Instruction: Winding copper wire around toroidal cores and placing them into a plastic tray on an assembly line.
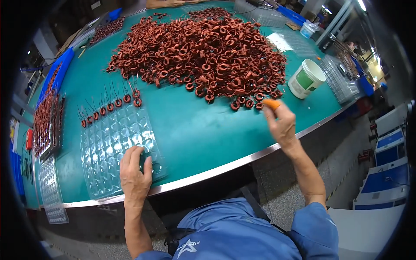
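My left hand (135,173) rests on the near right part of a clear plastic blister tray (115,143), thumb apart from the fingers. Along that tray's far edge stand several copper-red ring coils (110,106), their wire leads sticking up. My right hand (281,123), with an orange finger cot (272,104) on one finger, is at the near right edge of a big heap of wire-wound ring coils (203,56). Its thumb and covered finger are drawn together beside a loose ring coil (259,105); what lies between their tips is too small to make out.
A white and green tub (307,79) stands right of the heap, near stacked clear trays (338,80). Filled coil trays (47,123) are at the left by a blue bin (56,71). Another person's hands (173,3) show at the far edge. The table's metal edge (234,165) runs before me.
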### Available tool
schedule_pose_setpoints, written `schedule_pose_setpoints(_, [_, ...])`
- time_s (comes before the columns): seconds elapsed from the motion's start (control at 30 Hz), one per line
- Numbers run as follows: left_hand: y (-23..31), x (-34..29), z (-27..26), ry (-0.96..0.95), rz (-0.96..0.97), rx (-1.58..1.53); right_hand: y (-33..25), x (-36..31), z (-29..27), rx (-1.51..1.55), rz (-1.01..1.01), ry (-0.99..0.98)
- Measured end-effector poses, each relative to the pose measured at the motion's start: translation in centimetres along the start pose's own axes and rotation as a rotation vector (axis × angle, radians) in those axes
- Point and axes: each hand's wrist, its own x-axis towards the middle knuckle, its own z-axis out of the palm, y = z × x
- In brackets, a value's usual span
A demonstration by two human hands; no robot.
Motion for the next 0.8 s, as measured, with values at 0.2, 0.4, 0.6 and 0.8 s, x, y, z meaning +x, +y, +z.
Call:
schedule_pose_setpoints(0.2, [0.3,0.2,0.3,-0.019,0.034,0.016,5.1,-0.2,-3.7,-0.268,0.227,-0.032])
schedule_pose_setpoints(0.4, [0.3,0.3,0.1,-0.053,0.044,0.011,6.7,-0.4,-2.7,0.037,0.512,-0.283])
schedule_pose_setpoints(0.6, [0.4,0.2,-0.1,-0.063,0.024,-0.008,3.9,0.1,-2.1,-0.012,0.062,-0.032])
schedule_pose_setpoints(0.8, [5.7,-0.3,-0.3,-0.107,-0.07,-0.646,-1.3,0.4,-1.6,0.155,0.005,-0.018])
